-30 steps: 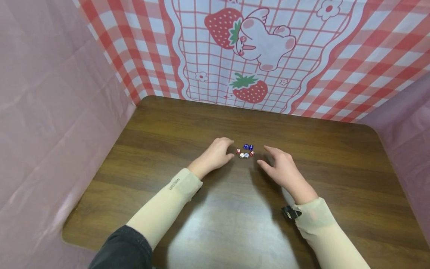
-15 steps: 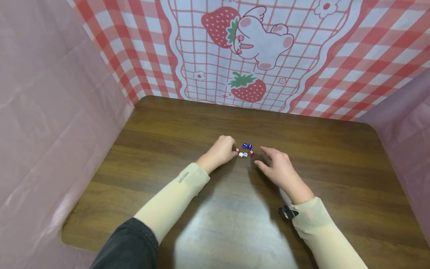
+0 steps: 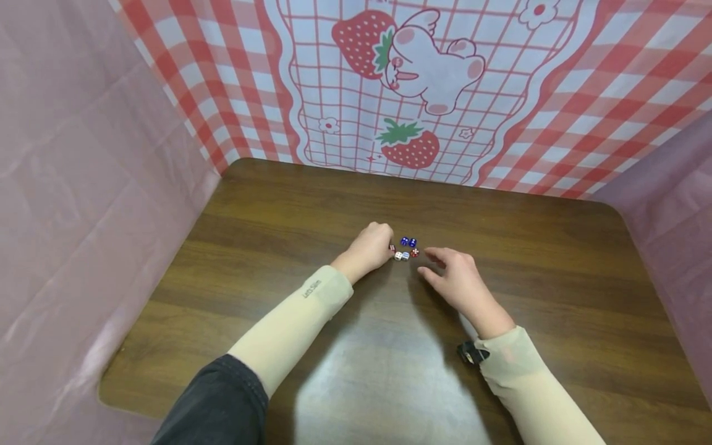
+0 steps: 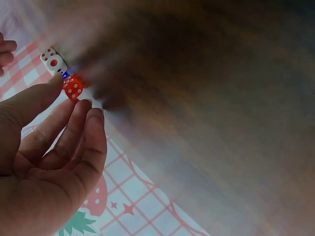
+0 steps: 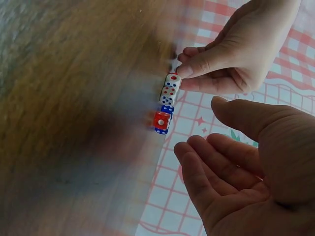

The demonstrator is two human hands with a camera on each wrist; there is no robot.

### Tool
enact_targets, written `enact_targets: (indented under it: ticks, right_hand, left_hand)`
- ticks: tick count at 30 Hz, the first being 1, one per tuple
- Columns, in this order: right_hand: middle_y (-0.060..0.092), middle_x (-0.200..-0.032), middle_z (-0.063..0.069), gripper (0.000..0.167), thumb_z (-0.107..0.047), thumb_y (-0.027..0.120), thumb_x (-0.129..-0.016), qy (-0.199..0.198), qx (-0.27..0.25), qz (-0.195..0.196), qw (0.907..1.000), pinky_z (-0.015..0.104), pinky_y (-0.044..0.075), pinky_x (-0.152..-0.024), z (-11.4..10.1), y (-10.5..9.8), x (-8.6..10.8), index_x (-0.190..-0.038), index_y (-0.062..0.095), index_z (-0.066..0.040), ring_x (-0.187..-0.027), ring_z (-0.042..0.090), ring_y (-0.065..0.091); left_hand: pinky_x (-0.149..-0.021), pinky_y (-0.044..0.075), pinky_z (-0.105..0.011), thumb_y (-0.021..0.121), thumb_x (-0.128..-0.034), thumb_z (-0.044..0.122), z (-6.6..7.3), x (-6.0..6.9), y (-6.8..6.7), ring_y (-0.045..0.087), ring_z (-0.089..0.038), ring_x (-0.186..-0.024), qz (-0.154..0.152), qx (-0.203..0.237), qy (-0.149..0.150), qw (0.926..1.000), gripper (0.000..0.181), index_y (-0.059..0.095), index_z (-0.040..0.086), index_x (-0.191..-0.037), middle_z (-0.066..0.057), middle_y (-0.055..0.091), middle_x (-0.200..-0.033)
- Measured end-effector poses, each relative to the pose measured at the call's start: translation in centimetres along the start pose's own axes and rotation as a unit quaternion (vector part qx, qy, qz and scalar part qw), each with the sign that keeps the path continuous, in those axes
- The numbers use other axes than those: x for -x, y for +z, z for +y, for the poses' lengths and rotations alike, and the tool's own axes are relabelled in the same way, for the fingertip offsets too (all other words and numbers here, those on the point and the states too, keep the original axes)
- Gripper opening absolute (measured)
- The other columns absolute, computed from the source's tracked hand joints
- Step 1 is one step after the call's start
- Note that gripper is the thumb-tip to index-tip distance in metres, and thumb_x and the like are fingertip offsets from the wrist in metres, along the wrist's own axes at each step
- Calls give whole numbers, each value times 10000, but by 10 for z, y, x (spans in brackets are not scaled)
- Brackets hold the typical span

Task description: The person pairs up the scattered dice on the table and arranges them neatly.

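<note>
My left hand (image 3: 368, 248) pinches a red die (image 4: 73, 87) between thumb and fingertips, at the left end of a small cluster of dice on the table. Two white dice (image 3: 402, 256) sit side by side at the cluster's near edge. Behind them lie two blue dice (image 3: 408, 242). A second red die (image 3: 415, 253) is on the right, just short of my right hand (image 3: 457, 278). That hand holds nothing, its thumb and fingers spread apart toward this die. In the left wrist view the blue dice are mostly hidden behind the red die.
The brown wooden table (image 3: 267, 222) has rounded corners. A red-and-white checked cloth (image 3: 356, 123) with strawberries hangs along its back edge. Pink fabric (image 3: 83, 185) encloses the left side, with more on the right.
My left hand has moved right to the left red die, and its fingers have closed on it. The right hand has shifted slightly left toward the other red die.
</note>
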State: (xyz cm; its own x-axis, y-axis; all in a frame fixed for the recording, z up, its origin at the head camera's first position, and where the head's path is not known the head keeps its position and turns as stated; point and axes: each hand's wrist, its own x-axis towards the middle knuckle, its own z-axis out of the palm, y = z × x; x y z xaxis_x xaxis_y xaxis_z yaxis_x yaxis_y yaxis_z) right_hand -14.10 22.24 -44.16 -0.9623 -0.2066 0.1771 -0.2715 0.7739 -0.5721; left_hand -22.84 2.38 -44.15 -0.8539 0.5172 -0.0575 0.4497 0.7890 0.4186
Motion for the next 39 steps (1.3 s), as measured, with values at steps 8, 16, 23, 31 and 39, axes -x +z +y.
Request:
enact_targets:
  ticks: [8, 16, 23, 31, 39]
  right_hand:
    - [705, -1104, 221, 374, -121, 788, -892, 29, -2, -4, 10000, 507, 536, -865, -2, 1, 0, -1206, 690, 58, -976, 368, 691]
    - [703, -1113, 223, 377, -125, 783, -896, 53, 55, -74, 9999, 507, 532, -872, 0, 1, 2, -1210, 686, 61, -983, 368, 690]
    - [702, -1116, 232, 369, -107, 778, -898, 30, 120, -69, 9999, 511, 529, -875, 0, -2, 3, -1207, 684, 71, -983, 380, 691]
    - [705, -1125, 221, 367, -106, 778, -899, -2, 92, -98, 9999, 502, 533, -881, -1, 0, 1, -1205, 685, 74, -989, 371, 695]
    - [706, -1120, 218, 362, -98, 784, -890, 2, 47, -104, 9999, 505, 538, -869, -3, 2, 1, -1200, 690, 66, -980, 375, 694]
  left_hand:
    - [-718, 525, -330, 735, -879, 57, 2, -2, -2, 635, -203, -741, -35, -51, -51, 10000, 102, 696, 79, -787, -30, 675, -782]
    - [-713, 532, -372, 689, -864, -4, 5, -5, 0, 633, -233, -752, 5, -185, -58, 9998, 160, 637, 86, -743, -65, 656, -786]
    - [-753, 546, -383, 704, -862, 12, 6, -6, -1, 660, -261, -805, 58, -214, -185, 9996, 112, 655, 71, -781, -94, 679, -841]
    - [-730, 536, -350, 700, -895, 25, 3, -4, -4, 630, -223, -752, -82, -184, -177, 9996, 143, 654, 73, -768, -40, 636, -751]
    - [-705, 523, -337, 694, -858, -6, 2, 5, -1, 624, -203, -715, -131, -183, -55, 9997, 180, 665, 101, -716, -8, 647, -726]
